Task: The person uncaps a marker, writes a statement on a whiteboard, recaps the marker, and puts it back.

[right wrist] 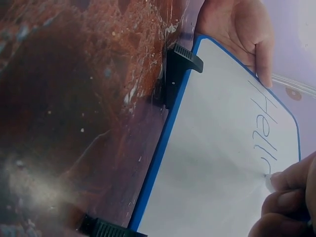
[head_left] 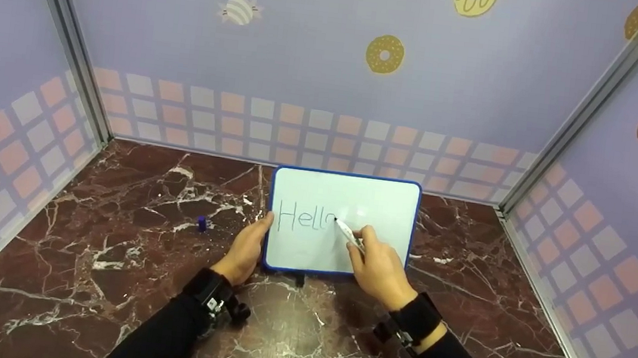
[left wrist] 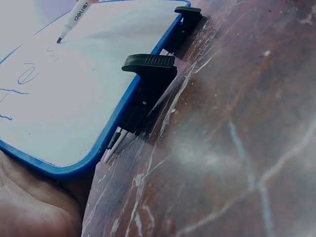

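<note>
A whiteboard [head_left: 317, 194] with a blue frame leans back on the table. My left hand [head_left: 243, 251] grips its left edge, the thumb lying along the frame. Between thumb and fingers, my right hand [head_left: 381, 273] pinches a white marker [head_left: 349, 234], its dark tip touching the board. Written in blue on the left half are the letters "Hell", followed by a curved stroke at the tip. In the left wrist view the marker [left wrist: 76, 19] bears printed lettering. The right wrist view shows the right hand's fingers [right wrist: 291, 192] curled, hiding most of the marker.
Black clip feet [left wrist: 148, 74] hold the board's lower edge. A small blue-purple cap [head_left: 201, 224] lies on the marbled table [head_left: 119, 300], left of the board. Patterned walls [head_left: 319, 71] enclose the table at the back and both sides.
</note>
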The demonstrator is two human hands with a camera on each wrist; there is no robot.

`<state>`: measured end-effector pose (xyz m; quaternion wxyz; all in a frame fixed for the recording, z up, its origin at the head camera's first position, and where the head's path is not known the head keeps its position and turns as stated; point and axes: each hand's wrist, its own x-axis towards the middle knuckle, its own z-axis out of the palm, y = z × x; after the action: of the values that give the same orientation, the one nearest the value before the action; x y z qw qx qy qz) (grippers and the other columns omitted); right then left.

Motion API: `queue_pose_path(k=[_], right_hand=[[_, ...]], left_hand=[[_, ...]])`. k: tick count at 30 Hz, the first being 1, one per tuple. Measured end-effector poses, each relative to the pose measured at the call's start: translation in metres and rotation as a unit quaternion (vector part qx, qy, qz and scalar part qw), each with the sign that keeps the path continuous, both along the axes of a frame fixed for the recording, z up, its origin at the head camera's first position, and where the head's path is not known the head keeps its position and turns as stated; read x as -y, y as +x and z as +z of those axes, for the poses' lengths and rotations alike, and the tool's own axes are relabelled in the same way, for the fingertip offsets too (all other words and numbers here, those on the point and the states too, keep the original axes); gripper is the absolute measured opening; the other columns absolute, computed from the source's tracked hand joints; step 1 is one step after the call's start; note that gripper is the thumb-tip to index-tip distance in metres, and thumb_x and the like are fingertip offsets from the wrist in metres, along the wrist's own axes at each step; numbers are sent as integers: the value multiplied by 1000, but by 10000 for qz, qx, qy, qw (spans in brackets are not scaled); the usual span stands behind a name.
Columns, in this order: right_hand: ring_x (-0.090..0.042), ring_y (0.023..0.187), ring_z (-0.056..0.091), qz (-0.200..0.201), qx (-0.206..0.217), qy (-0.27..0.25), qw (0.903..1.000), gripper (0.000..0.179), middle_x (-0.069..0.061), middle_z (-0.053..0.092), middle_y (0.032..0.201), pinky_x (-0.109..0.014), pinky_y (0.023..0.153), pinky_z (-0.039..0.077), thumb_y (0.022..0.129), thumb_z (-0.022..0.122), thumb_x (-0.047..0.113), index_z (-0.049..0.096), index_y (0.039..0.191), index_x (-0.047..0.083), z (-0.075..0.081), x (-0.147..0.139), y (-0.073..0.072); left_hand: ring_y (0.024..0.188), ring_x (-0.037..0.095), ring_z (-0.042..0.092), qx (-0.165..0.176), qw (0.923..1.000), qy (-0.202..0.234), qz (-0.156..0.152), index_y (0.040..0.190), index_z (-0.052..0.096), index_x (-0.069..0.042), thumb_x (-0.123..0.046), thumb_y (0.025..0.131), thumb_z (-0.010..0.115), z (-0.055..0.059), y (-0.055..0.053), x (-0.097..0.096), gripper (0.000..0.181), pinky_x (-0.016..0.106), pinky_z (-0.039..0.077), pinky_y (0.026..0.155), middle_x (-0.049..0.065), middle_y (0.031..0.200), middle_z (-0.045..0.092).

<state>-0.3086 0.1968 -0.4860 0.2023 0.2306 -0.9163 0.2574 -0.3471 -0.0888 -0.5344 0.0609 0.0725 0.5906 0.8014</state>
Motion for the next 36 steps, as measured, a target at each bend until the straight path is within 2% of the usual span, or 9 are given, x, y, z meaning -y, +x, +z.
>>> queue_pose_path(k=[9,16,23,27,36], right_hand=[[-12,55,42,87,-65,93,9999,16,2,58,72,-31,48,35,111,69,11,57,119,3,-3,1,3],[-14,58,49,94,-32,63,9999,15,-4,68,79,-33,48,42,110,70,11,58,116,5,-4,4,4],[-17,61,55,147,22,49,9999,15,-9,74,86,-35,51,46,110,70,11,58,118,5,-5,6,4],[-18,62,57,197,43,65,9998,16,-12,76,88,-36,52,49,110,69,12,58,119,4,-4,7,3],[-16,60,52,206,7,81,9998,15,-8,74,86,-35,51,44,110,69,12,59,119,4,-2,10,3]], left_hand=[[121,24,68,-2,10000,-4,72,146,61,8,-41,122,40,0,0,0,58,36,58,105,19,133,73],[117,24,71,-10,9999,-41,104,144,63,8,-42,122,41,0,0,0,59,36,59,103,19,130,75],[123,26,70,11,9999,-98,93,148,61,8,-43,122,41,0,0,0,60,37,58,108,20,136,73],[119,27,71,32,9999,-68,86,148,61,8,-42,122,41,0,0,0,60,37,60,104,21,134,74],[121,25,70,-30,10000,-62,41,148,60,9,-42,122,41,1,1,1,61,36,59,104,21,135,73]])
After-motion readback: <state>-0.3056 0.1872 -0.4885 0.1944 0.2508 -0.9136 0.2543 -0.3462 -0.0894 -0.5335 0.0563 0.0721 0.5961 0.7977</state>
